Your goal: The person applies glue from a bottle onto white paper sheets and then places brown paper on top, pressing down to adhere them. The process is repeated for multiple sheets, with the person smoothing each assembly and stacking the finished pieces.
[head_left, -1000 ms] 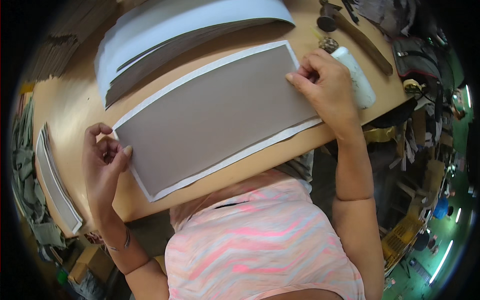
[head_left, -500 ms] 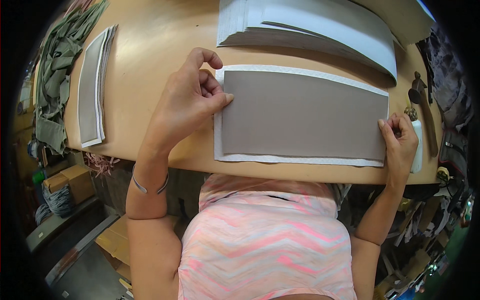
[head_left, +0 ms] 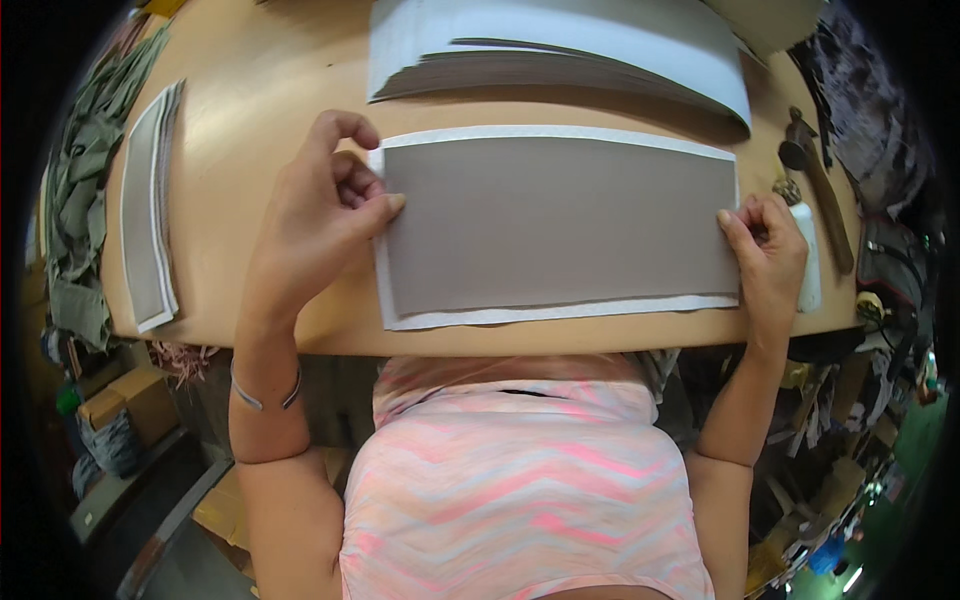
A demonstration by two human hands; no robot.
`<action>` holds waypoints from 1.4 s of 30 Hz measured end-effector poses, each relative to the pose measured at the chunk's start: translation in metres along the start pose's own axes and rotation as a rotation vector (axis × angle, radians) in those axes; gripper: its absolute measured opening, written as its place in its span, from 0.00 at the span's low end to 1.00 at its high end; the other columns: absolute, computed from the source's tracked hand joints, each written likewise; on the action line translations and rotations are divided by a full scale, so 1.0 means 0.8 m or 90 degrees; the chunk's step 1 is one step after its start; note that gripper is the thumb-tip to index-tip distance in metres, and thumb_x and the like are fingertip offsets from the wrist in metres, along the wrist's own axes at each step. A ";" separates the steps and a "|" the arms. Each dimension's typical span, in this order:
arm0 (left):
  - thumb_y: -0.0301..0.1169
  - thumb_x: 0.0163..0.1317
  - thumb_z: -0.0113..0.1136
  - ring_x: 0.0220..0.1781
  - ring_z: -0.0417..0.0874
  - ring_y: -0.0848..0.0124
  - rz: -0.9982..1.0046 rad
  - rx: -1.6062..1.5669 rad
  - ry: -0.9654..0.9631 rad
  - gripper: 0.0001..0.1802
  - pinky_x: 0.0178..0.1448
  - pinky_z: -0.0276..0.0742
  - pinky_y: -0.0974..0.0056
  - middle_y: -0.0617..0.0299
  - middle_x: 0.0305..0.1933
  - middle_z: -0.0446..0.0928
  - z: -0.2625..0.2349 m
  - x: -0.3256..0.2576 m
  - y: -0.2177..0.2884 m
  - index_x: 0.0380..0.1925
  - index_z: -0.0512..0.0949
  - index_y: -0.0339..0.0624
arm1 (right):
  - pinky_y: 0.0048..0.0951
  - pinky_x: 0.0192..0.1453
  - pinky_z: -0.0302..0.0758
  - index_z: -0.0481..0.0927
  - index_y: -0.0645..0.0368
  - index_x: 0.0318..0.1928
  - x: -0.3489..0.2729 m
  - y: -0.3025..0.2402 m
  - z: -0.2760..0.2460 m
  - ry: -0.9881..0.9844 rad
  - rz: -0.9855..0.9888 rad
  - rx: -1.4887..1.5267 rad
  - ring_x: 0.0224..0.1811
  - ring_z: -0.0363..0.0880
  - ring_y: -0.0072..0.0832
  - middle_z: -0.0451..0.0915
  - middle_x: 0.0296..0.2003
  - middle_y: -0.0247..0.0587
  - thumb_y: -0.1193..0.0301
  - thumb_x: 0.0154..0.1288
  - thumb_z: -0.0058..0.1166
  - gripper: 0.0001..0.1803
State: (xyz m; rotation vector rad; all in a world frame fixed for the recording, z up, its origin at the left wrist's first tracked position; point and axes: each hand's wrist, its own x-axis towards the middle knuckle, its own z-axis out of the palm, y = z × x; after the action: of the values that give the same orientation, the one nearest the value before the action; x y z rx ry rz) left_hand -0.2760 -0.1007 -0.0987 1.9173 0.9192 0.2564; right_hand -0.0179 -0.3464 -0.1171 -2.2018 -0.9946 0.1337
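Note:
A grey rectangular sheet [head_left: 560, 225] lies on a slightly larger white sheet [head_left: 560, 131], whose rim shows mainly along the top, left and bottom. My left hand [head_left: 335, 200] pinches the left edge of the two sheets, thumb on the grey face and index finger bent above the upper left corner. At the right edge, my right hand [head_left: 768, 245] holds the sheets between thumb and curled fingers. The fingers' undersides are hidden in both hands. Both sheets rest flat near the table's front edge.
Behind the sheets lies a thick stack of large white sheets [head_left: 560, 50]. On the left are a narrow stack of white-rimmed grey pieces [head_left: 150, 210] and green cloth strips [head_left: 80, 190]. A white bottle [head_left: 808, 260] and a hammer [head_left: 825, 190] lie on the table [head_left: 240, 200] at right.
The whole view has shifted, so the table and everything on it appear farther left. Both hands keep their grip at the same ends of the sheets.

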 end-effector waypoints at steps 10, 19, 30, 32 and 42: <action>0.17 0.53 0.59 0.24 0.69 0.85 -0.026 -0.006 -0.005 0.19 0.29 0.65 0.79 0.69 0.24 0.71 0.001 0.000 -0.004 0.43 0.65 0.42 | 0.32 0.46 0.74 0.79 0.61 0.47 -0.005 -0.001 0.014 0.052 -0.282 -0.201 0.41 0.78 0.37 0.80 0.46 0.40 0.85 0.54 0.53 0.18; 0.18 0.56 0.57 0.25 0.68 0.85 -0.017 -0.033 -0.026 0.18 0.28 0.64 0.80 0.70 0.24 0.70 -0.003 0.001 -0.008 0.45 0.65 0.42 | 0.35 0.54 0.74 0.79 0.62 0.46 -0.013 0.012 0.013 0.024 -0.301 -0.165 0.51 0.76 0.44 0.78 0.50 0.44 0.82 0.54 0.55 0.17; 0.18 0.55 0.57 0.23 0.67 0.84 -0.031 -0.012 -0.019 0.18 0.26 0.62 0.78 0.69 0.23 0.69 -0.001 0.004 -0.002 0.45 0.65 0.42 | 0.35 0.56 0.71 0.75 0.62 0.53 -0.026 0.018 0.008 0.050 -0.261 -0.133 0.55 0.73 0.43 0.77 0.50 0.49 0.71 0.56 0.61 0.23; 0.18 0.55 0.57 0.22 0.67 0.84 -0.027 -0.009 -0.017 0.18 0.26 0.62 0.78 0.68 0.23 0.69 -0.001 0.004 -0.006 0.45 0.65 0.42 | 0.35 0.54 0.72 0.76 0.62 0.51 -0.030 0.017 0.006 0.072 -0.246 -0.127 0.53 0.74 0.42 0.78 0.48 0.48 0.70 0.55 0.62 0.23; 0.24 0.49 0.67 0.23 0.69 0.81 0.018 0.112 0.058 0.21 0.27 0.66 0.74 0.68 0.21 0.69 0.000 -0.002 -0.007 0.42 0.68 0.40 | 0.36 0.51 0.72 0.79 0.62 0.44 -0.032 0.011 0.006 0.061 -0.188 -0.100 0.45 0.77 0.43 0.78 0.44 0.48 0.73 0.50 0.65 0.18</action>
State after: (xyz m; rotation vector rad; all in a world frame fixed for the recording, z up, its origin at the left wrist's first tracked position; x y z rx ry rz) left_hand -0.2799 -0.1004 -0.1034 2.0963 1.0041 0.2901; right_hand -0.0320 -0.3654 -0.1311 -2.1471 -1.2991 -0.1902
